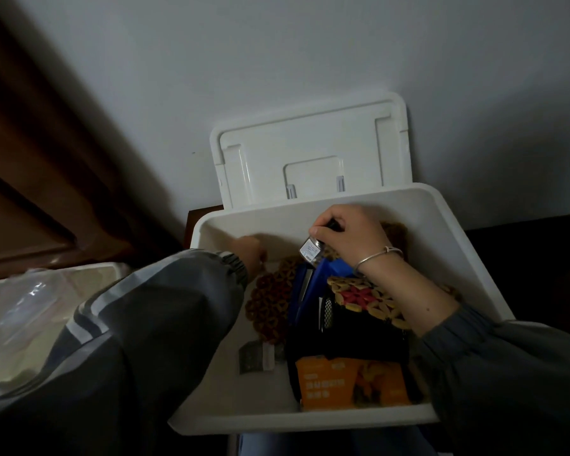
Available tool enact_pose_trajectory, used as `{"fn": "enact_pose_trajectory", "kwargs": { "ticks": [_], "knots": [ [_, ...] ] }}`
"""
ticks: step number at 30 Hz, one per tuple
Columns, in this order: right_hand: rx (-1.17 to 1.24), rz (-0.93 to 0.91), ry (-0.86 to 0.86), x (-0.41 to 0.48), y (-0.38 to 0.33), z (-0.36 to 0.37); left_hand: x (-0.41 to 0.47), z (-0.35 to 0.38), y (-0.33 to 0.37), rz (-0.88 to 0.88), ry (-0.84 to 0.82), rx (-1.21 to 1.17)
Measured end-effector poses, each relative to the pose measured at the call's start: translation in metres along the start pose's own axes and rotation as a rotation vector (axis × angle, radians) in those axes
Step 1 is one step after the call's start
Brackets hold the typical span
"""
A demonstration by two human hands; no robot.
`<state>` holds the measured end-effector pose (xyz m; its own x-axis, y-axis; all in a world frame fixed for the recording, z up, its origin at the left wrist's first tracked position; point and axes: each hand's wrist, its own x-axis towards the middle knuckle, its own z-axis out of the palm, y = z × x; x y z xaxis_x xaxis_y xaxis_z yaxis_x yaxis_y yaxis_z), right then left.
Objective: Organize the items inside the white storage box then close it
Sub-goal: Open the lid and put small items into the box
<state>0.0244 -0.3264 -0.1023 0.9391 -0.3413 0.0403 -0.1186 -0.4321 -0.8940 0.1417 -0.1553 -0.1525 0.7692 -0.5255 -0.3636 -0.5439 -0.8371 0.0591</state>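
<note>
Dark grey jacket sleeves on both arms — left one with pale stripes down its length and a ribbed striped cuff. Right sleeve plain, gathered at the forearm; thin silver bangle on right wrist.

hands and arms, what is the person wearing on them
Both arms are in dark grey jacket sleeves. The left sleeve has pale stripes running along it and a ribbed striped cuff at the left hand. The right sleeve looks plain, pushed back from the wrist, and a thin silver bangle sits just behind the right hand.
</note>
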Motion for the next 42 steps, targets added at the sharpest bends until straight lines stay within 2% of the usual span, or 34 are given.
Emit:
{"fn": "enact_pose_trajectory", "kwargs": {
  "ticks": [3,6,11,14,20,24,26,30,33,36,42],
  "knots": [
    [-0.005,-0.008,0.001,0.0,0.0,0.0,0.007,0.009,0.0,0.005,-0.044,0.153],
    [-0.024,-0.02,-0.013,-0.001,-0.001,0.001,0.009,0.01,0.001,-0.026,-0.018,0.238],
    [-0.028,-0.015,-0.012,-0.003,-0.001,0.002,0.014,0.016,0.002,0.055,0.001,0.459],
    [-0.055,-0.013,-0.003,-0.004,-0.001,0.003,0.014,0.014,0.002,0.07,-0.013,0.499],
    [-0.051,0.022,-0.014,-0.008,0.0,0.003,-0.007,-0.026,-0.004,0.045,0.085,0.301],
    [0.054,0.079,-0.079,-0.012,-0.011,0.005,-0.042,-0.051,-0.031,0.116,0.404,0.11],
    [0.052,0.078,-0.142,-0.01,-0.022,0.012,-0.058,-0.05,-0.048,0.091,0.508,-0.035],
    [-0.019,0.088,-0.334,0.002,-0.044,0.048,-0.067,-0.033,-0.065,-0.014,0.403,-0.306],
    [-0.284,0.031,-0.403,0.011,-0.045,0.084,-0.07,-0.022,-0.064,0.019,0.441,-0.468],
    [-0.444,0.043,-0.408,0.018,-0.032,0.11,-0.068,-0.017,-0.066,0.01,0.493,-0.541],
    [-0.569,-0.03,-0.254,0.025,-0.008,0.135,-0.063,-0.008,-0.071,0.014,0.533,-0.589]
  ]
}}
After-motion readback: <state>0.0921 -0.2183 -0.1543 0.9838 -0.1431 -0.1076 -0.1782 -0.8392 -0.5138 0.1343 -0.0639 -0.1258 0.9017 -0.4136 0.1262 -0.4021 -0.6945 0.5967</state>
